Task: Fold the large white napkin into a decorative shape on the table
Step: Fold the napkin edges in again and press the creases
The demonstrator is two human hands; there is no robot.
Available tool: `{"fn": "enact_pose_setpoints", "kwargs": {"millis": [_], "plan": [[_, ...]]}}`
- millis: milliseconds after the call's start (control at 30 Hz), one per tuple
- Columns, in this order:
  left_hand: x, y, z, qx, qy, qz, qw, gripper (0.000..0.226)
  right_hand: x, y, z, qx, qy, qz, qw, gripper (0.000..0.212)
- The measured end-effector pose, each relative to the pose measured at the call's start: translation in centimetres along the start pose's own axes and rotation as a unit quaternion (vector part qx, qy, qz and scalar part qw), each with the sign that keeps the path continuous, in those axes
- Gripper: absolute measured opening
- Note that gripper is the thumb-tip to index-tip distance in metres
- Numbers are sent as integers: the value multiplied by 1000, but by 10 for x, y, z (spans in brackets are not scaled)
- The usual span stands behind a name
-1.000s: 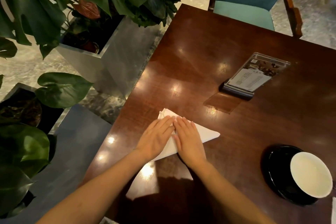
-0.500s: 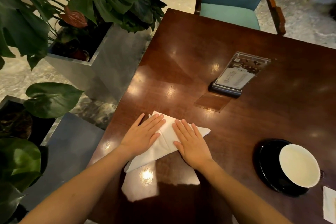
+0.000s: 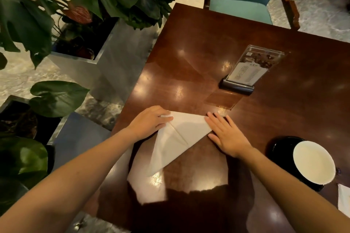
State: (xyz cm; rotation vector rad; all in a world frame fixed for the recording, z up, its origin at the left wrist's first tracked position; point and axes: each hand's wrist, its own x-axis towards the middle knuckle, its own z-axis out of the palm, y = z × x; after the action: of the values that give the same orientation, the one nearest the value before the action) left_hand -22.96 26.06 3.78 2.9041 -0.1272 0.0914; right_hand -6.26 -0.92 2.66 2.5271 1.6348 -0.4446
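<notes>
large white napkin (image 3: 178,138) lies on the dark glossy wooden table (image 3: 208,43) near its left edge, folded to a creased triangle; left hand (image 3: 149,122) and right hand (image 3: 227,136) press flat at its far corners, gripping nothing; decorative shaping judged unfinished.

No legible text anywhere in view. The only print is on the card (image 3: 246,72) inside the clear acrylic table stand (image 3: 236,86). Its white lower part carries several rows of small dark characters, too small and blurred to read. Its upper part is a dark photo-like band with a pale round mark near the top left, maybe a logo, cannot tell. No letters, numbers or brand can be made out on it
</notes>
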Motion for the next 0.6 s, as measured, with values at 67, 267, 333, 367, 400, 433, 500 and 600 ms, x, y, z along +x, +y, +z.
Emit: {"fn": "enact_pose_setpoints", "kwargs": {"millis": [67,267,333,367,400,433,500,600], "plan": [[-6,9,3,-26,18,-21,999,35,4,1,-11,-3,-13,11,1000,63],[-22,30,11,-55,58,-59,995,32,-1,-97,-20,45,30,-120,991,56],[-23,30,11,-59,62,-60,994,31,-15,-131,-2,3,0,-172,985,58],[-23,30,10,-57,63,-59,995,31,-22,-142,7,-3,-9,-163,987,60],[-23,29,9,-52,63,-56,995,31,-29,-151,13,8,-8,-138,990,61],[-23,29,10,-49,64,-54,995,31,-35,-158,18,29,0,-111,993,63],[-24,30,10,-49,69,-60,995,29,-45,-175,24,73,6,-65,995,65],[-24,32,11,-45,65,-63,995,30,-67,-199,28,101,-5,-25,995,62]]}}
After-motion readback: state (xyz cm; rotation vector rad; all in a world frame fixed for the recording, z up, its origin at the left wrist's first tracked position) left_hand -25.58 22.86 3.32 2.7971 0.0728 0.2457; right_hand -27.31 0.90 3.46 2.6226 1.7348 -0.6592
